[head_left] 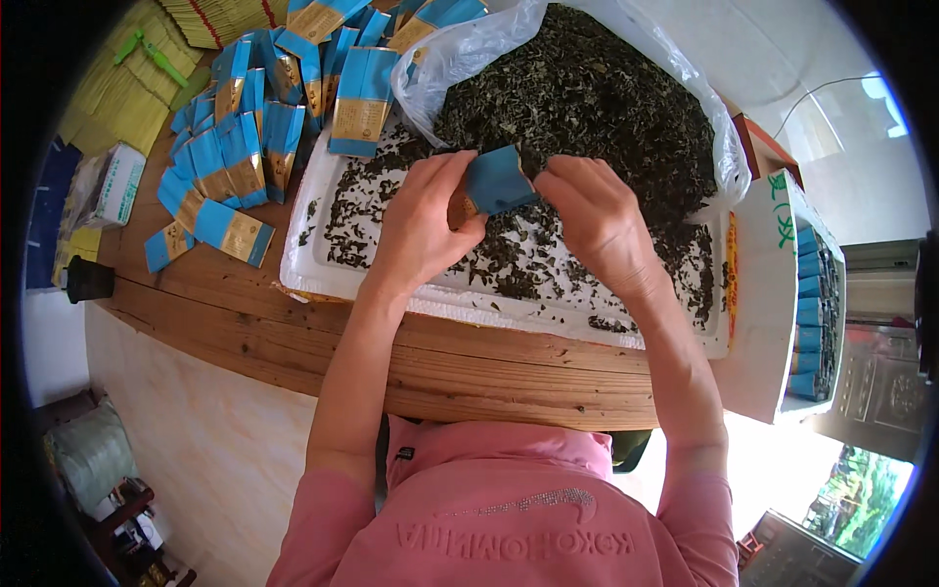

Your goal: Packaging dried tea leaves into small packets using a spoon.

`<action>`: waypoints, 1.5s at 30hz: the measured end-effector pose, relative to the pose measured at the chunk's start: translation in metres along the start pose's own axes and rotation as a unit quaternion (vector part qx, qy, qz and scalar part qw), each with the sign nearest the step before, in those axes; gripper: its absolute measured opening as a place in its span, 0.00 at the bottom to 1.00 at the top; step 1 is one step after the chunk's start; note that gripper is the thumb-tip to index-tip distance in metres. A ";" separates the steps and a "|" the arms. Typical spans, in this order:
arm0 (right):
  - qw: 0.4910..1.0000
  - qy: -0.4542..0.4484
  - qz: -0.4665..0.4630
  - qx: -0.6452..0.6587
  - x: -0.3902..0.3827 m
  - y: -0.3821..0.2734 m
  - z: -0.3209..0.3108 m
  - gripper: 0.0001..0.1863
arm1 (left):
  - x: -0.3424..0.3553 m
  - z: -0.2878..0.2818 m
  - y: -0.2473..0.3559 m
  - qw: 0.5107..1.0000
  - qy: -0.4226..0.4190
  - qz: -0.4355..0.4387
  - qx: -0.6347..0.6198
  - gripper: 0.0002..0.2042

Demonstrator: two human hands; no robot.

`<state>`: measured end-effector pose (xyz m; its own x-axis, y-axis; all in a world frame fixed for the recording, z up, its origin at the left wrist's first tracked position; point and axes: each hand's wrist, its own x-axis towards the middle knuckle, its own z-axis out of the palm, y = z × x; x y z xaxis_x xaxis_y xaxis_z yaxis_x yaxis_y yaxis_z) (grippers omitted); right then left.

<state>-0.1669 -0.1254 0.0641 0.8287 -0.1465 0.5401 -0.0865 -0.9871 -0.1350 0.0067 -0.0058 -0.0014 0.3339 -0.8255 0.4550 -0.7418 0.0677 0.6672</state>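
One white foam tray (323,280). Over tray: one left hand (427,210), one right hand (594,215), one blue packet (500,182). Left of tray: one black cup (90,280), over dozen overlapping packets (227,161). Right: one white box (763,259).

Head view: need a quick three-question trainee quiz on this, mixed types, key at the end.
1. True or false: the left hand holds a blue packet between thumb and fingers.

2. Multiple choice: what holds the big heap of dark leaves?
a) the small black pot
b) the white box at the right
c) the clear plastic bag

3. Fill in: the white tray, with loose leaves scattered over it, rests on a ______ table.

Key: 1 true; 2 c; 3 wooden.
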 end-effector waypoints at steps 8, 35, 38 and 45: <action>0.994 0.051 -0.085 -0.052 0.006 -0.012 -0.013 0.14 | -0.001 0.000 -0.003 0.998 0.011 0.039 -0.039 0.33; 0.956 0.053 0.266 0.110 -0.026 0.047 0.046 0.06 | -0.001 0.005 -0.009 0.996 0.063 -0.049 -0.025 0.29; 0.868 -0.002 0.415 0.272 -0.020 0.050 0.049 0.05 | 0.000 0.004 -0.008 0.996 0.062 -0.056 -0.033 0.29; 0.833 0.017 0.449 0.323 -0.016 0.047 0.011 0.06 | 0.000 0.002 -0.009 0.996 0.056 -0.060 -0.020 0.29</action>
<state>-0.1784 -0.1685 0.0394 0.5735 -0.8192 0.0017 -0.3390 -0.2392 -0.9099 0.0124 -0.0071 -0.0090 0.4841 -0.7609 0.4321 -0.6697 -0.0044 0.7426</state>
